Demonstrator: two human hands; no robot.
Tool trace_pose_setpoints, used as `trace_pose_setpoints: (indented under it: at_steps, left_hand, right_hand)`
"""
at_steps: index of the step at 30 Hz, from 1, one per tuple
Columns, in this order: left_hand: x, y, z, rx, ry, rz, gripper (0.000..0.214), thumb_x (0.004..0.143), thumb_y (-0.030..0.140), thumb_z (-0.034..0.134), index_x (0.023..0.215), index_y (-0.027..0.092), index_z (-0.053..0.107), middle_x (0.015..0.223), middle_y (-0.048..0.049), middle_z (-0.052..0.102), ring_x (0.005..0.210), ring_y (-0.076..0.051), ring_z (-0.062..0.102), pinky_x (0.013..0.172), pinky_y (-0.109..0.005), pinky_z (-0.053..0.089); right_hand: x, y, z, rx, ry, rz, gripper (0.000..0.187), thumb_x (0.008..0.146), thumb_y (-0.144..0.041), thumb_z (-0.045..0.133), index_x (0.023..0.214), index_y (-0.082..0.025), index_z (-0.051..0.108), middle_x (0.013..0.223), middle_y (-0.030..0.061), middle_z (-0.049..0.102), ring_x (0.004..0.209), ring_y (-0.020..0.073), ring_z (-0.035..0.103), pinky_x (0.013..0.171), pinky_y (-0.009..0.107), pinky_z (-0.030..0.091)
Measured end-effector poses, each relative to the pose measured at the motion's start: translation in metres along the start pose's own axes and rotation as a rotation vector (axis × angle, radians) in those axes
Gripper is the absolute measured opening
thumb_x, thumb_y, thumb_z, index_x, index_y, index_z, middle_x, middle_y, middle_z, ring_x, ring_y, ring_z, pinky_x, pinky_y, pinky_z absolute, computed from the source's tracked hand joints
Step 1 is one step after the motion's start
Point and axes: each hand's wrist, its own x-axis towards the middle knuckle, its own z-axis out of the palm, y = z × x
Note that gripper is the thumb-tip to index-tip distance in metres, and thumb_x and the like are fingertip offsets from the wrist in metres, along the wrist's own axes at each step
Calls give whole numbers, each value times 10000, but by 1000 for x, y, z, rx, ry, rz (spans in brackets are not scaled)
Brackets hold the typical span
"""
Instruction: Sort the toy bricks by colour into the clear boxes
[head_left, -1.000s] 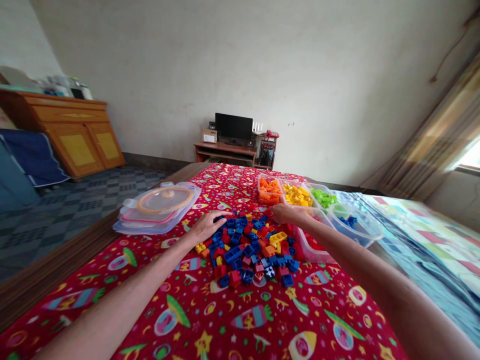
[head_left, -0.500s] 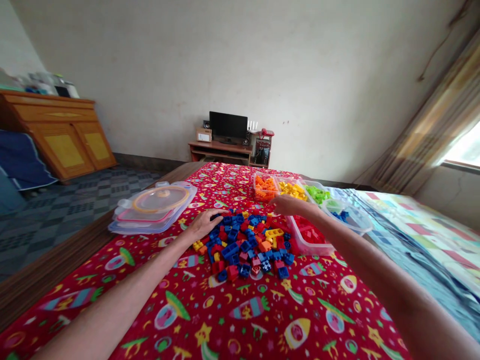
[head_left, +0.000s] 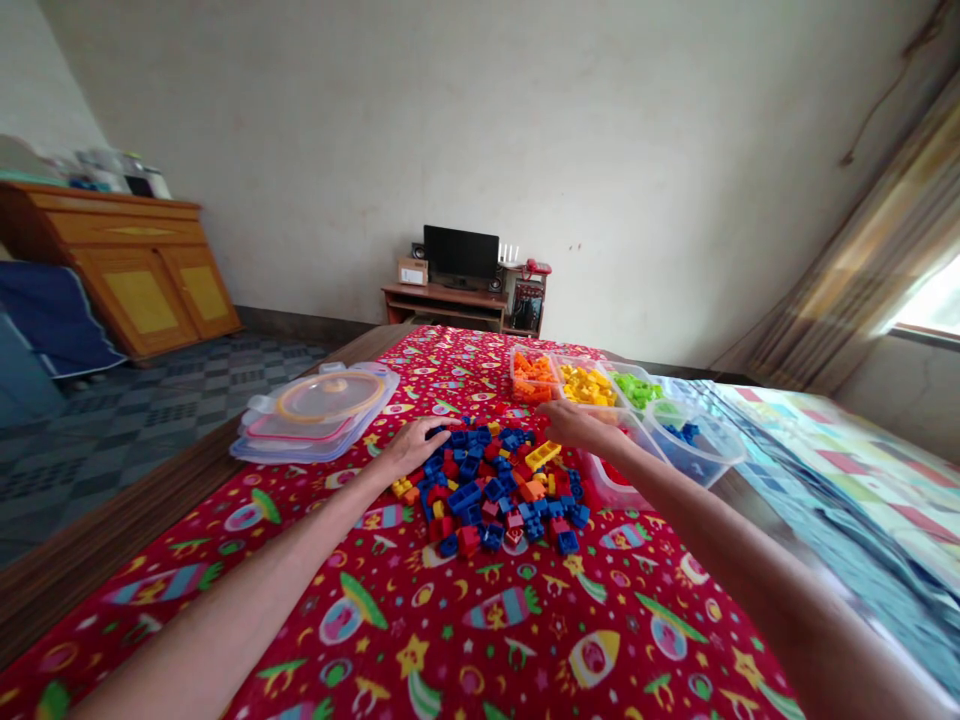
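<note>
Spreading over the lower half of the frame, the table (head_left: 525, 640) is covered by a red cloth printed with rockets and stars. At its centre lies the heap of building bricks (head_left: 495, 495), mostly blue and red with a few orange and yellow ones. To the left of centre sits a stack of clear lids (head_left: 315, 412). Up and to the right of the heap stands a row of clear tubs: the orange tub (head_left: 529, 376), the yellow tub (head_left: 589, 385) and the green tub (head_left: 639, 388). Further right is a round blue tub (head_left: 694, 442), and the red tub (head_left: 604, 485) touches the heap's right edge.

The left hand (head_left: 416, 445) lies palm down on the heap's left edge, fingers loosely spread over blue bricks and closed on nothing. The right hand (head_left: 574, 425) hangs at the heap's upper right corner, knuckles towards the camera and fingers curled under. Whether it grips a brick cannot be told. A long yellow brick (head_left: 541, 456) lies just below it.

Sorting of this kind probably goes best one colour at a time. The flat hand can steady the heap while fingertips lift single bricks from the top, so that neighbours are not dragged off the cloth.
</note>
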Motion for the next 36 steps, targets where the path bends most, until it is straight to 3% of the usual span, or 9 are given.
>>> trace_pose_setpoints:
  at_steps: [6,13,17,21,24,28,32,36]
  left_hand:
    - [0,1,-1,41,-8,-10,547,811,539,439,1146,185,688,1205,-79,683,1116,-267,625,1012,-378,439]
    - [0,3,0,11,-25,0,548,802,551,456,1134,178,683,1212,-96,675,1132,-284,610,1009,-384,442]
    - [4,6,-6,-17,-60,71,552,820,533,441,1168,163,659,1216,-102,666,1126,-261,609,986,-362,462]
    - [9,23,-29,122,-93,129,474,835,464,425,1108,177,687,1184,-89,678,1103,-243,608,1007,-347,438]
    - [6,42,-43,236,-274,139,396,848,391,433,1077,204,697,1112,-58,709,1027,-223,634,955,-316,463]
    - [-3,58,-41,425,-489,173,347,815,260,523,1118,189,676,1094,-65,700,989,-200,643,905,-267,478]
    - [-12,63,-23,584,-452,208,388,790,210,587,1175,201,636,1167,-81,657,1066,-212,618,931,-276,469]
    - [-15,66,-12,683,-403,198,428,782,174,587,1208,211,610,1239,-85,626,1134,-241,590,993,-328,441]
  right_hand:
    - [-2,-15,11,68,-76,87,199,801,-176,601,984,-134,667,1052,112,678,983,209,612,799,241,438]
    - [-11,-26,5,121,37,228,231,874,-176,495,1039,-128,649,1072,124,679,1038,208,600,854,256,418]
    - [-15,-37,2,236,172,325,265,900,-254,458,984,-133,679,950,109,702,925,195,633,786,243,424]
    - [-14,-47,-7,319,209,388,351,917,-268,388,832,-122,696,729,69,675,698,152,620,622,223,391]
    - [-18,-51,-12,329,201,332,318,896,-239,415,812,-125,700,712,54,676,675,140,611,599,219,369]
    - [-28,-56,-8,202,175,240,254,880,-163,459,992,-129,684,946,100,711,878,180,631,728,237,401]
    - [-33,-63,0,98,10,177,248,909,-273,506,1025,-125,669,1043,137,682,946,208,617,779,264,421]
    - [-31,-69,0,90,-38,202,234,886,-193,479,982,-138,685,979,121,697,858,199,631,702,264,413]
